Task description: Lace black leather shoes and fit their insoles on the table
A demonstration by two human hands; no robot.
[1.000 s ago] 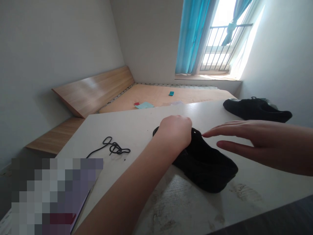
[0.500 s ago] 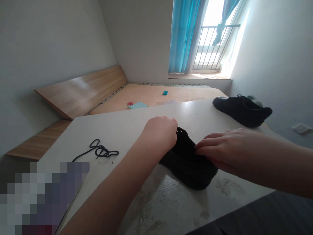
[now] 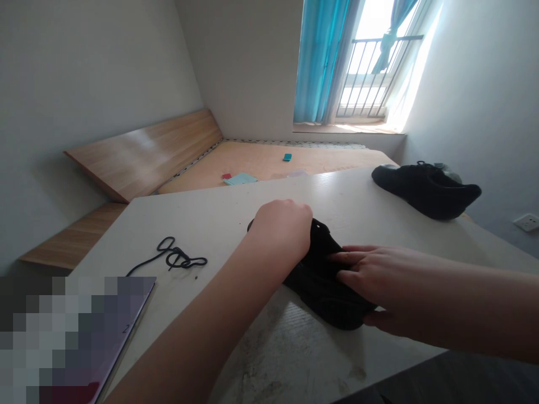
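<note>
A black shoe (image 3: 332, 300) lies on the white table (image 3: 236, 210), its opening turned up and its lace holes bare at the upper edge. My left hand (image 3: 284, 227) is closed over the front part of the shoe; its fingertips are hidden behind the hand. At the heel end is my right hand (image 3: 370, 275), fingers reaching into the opening and thumb outside against the heel. Left of the shoe a loose dark shoelace (image 3: 181, 259) is bunched on the table top.
A second black shoe (image 3: 429, 193), with its lace in, stands at the table's far right. A purple flat item (image 3: 135, 314), partly pixelated, lies at the lower left. Behind the table is a bed (image 3: 261, 154) with small items on it. Dirt marks the near table top.
My right hand has shifted down around the heel, its fingers deeper in the opening and its thumb now showing outside. My left hand stays on the shoe. The view has shifted slightly.
</note>
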